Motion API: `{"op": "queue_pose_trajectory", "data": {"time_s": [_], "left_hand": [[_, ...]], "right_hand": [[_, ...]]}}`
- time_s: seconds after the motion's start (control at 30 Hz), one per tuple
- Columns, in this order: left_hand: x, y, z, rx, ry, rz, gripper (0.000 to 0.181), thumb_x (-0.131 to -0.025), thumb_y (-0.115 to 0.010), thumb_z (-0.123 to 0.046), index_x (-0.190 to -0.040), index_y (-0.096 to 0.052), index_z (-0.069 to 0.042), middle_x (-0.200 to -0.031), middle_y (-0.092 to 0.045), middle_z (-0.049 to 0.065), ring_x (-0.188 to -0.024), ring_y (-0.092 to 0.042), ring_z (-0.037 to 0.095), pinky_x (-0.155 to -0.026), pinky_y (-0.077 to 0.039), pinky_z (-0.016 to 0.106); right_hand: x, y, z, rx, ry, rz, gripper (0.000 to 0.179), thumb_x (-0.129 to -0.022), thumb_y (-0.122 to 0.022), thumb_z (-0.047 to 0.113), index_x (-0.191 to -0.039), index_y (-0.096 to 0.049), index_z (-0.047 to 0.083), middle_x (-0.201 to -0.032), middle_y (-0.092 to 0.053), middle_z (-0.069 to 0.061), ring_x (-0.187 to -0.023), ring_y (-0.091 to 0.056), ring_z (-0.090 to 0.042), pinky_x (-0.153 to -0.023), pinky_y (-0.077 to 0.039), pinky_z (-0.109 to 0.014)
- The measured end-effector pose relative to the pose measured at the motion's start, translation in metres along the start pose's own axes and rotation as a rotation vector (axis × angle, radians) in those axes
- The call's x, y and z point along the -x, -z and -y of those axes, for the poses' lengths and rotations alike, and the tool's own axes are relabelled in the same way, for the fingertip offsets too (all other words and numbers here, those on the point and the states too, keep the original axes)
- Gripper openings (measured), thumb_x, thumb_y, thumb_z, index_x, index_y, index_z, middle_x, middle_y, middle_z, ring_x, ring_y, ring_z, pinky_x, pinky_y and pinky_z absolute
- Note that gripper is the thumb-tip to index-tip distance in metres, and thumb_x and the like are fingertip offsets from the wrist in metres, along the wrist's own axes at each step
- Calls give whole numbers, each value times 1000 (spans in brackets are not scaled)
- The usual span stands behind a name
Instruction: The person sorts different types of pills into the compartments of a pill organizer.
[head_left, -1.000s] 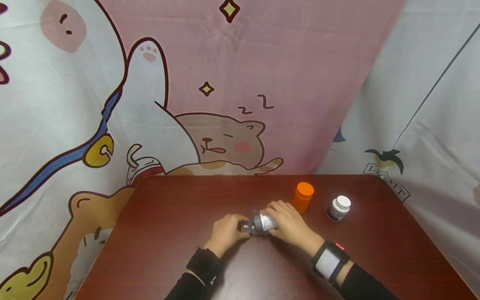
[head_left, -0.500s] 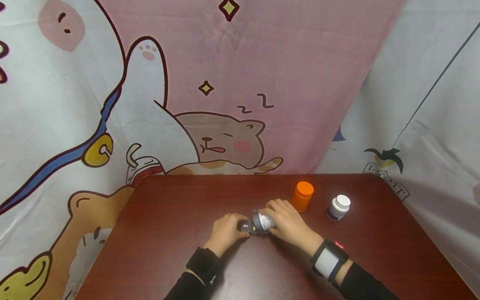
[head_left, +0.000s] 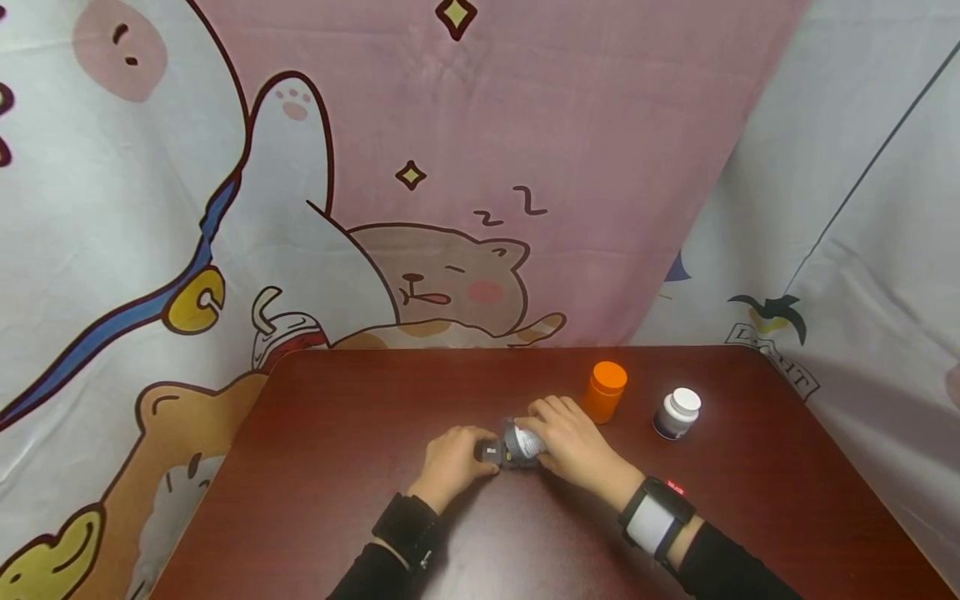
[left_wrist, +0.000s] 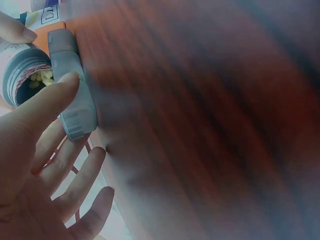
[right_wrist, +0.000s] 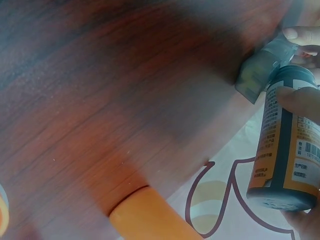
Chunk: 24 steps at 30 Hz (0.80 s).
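My left hand (head_left: 450,462) pinches the left end of a small grey pill organizer (head_left: 491,452) on the table. Thumb and forefinger hold it in the left wrist view, the other fingers spread loosely. An uncapped pill bottle (head_left: 527,443), dark with a white and orange label, is gripped in my right hand (head_left: 573,443). It tilts with its mouth down to the left, over the organizer's right part. Pale yellow pills (left_wrist: 41,78) show inside the bottle's mouth. In the right wrist view, the organizer's clear lid (right_wrist: 257,70) stands beside the bottle neck.
An orange bottle (head_left: 606,393) stands just behind my right hand. Further right is a white-capped bottle (head_left: 677,414). All rest on a dark red-brown table (head_left: 337,417), whose far edge meets a printed cartoon curtain (head_left: 450,100).
My right hand has shifted slightly left and tilted the bottle further over the organizer. My left hand keeps its hold in place.
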<state>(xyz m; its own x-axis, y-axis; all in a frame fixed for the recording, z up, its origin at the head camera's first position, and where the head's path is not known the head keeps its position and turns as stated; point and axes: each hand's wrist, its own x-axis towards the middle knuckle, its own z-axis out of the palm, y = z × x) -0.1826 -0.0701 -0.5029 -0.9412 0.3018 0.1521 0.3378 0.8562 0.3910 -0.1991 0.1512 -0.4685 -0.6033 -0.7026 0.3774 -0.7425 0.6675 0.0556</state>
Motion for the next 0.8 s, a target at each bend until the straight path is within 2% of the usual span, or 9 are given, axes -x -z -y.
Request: {"op": "queue_pose_trajectory", "data": {"time_s": [0.23,0.8], "left_hand": [[0,-1,1,3,-1,-5,45,-65,-82,-38,-107,-71,-24,-109,-67,-6,-100,-61,19,-70,-48,40],[-1,-2,3,11,-16,-20,45,-64,-82,-37,-106,-71,-23,-107,-68,-5,-99,-62,20,-70,-49,41]], "right_hand": [[-2,3,2,8,0,23,56,-62,-84,22,-114,-66,16,-103,-56,-2,-97,-50,-20,-88,-39,-37],[-7,4,3,66,61,25,54,-61,-83,19,-113,-67,16,-102,-56,-1,-97,-50,-21,-87,-39,-36]]}}
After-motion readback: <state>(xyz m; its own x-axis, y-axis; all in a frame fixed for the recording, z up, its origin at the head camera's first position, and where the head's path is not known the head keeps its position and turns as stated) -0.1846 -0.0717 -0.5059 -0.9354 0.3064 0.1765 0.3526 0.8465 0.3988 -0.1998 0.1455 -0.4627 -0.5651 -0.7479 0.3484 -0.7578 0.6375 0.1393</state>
